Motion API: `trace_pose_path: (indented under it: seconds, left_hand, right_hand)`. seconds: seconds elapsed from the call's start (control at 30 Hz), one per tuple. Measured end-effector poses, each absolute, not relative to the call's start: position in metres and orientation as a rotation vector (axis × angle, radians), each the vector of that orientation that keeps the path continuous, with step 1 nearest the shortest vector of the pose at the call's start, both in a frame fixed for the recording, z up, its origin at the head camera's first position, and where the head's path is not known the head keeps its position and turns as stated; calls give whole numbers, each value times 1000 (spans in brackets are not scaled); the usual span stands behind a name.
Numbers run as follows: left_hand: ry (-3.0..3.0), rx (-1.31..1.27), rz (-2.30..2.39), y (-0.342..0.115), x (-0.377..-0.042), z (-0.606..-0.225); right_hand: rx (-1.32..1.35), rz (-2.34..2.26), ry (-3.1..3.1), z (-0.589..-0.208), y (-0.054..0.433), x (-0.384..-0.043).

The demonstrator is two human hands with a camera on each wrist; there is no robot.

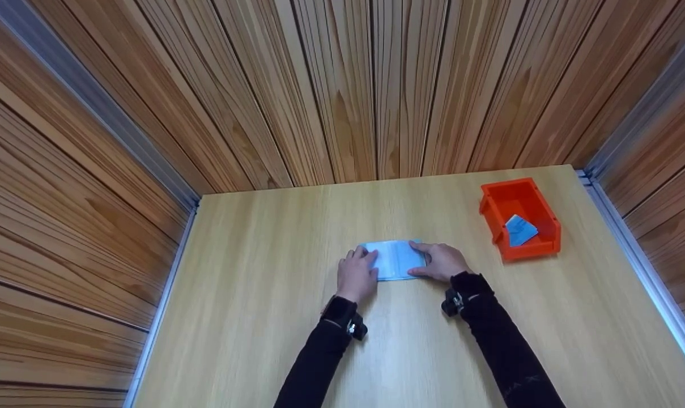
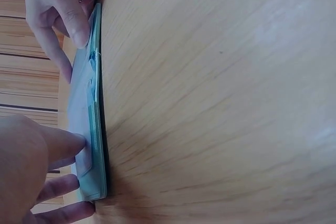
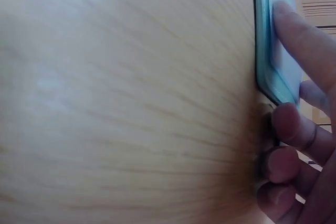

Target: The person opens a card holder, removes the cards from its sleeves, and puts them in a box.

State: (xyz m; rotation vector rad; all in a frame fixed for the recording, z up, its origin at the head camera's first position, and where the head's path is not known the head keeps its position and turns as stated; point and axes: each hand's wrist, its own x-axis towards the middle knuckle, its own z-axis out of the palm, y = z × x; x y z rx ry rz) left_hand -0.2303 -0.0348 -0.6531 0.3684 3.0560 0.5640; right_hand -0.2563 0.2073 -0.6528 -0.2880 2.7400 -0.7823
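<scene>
A light blue booklet cover (image 1: 396, 258) lies spread flat on the tabletop, with a fold line down its middle. My left hand (image 1: 356, 276) holds its left end; in the left wrist view the thumb is on top of the cover (image 2: 84, 103) and other fingers are at the end edge. At the opposite end my right hand (image 1: 445, 262) holds it, index finger near the far edge and thumb near the close edge. The right wrist view shows the remaining fingers (image 3: 281, 163) curled beside the cover's (image 3: 265, 51) corner. Clear film shows along its near edge.
An orange bin (image 1: 498, 224) stands at the back right of the wooden table (image 1: 251, 294), with a folded blue piece (image 1: 520, 230) inside. Wood-slat walls (image 1: 342, 113) close off the back and both sides, and metal rails (image 1: 645, 272) run along the side edges.
</scene>
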Motion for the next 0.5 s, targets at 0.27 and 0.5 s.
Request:
trace_pose_path:
  seconds: [0.27, 0.5]
  left_hand:
    - [3099, 385, 542, -35, -229, -653]
    - [3092, 384, 557, -35, -229, -654]
  right_hand:
    - [-271, -908, 2731, -656, 205, -258]
    - [-270, -992, 2770, -651, 198, -256]
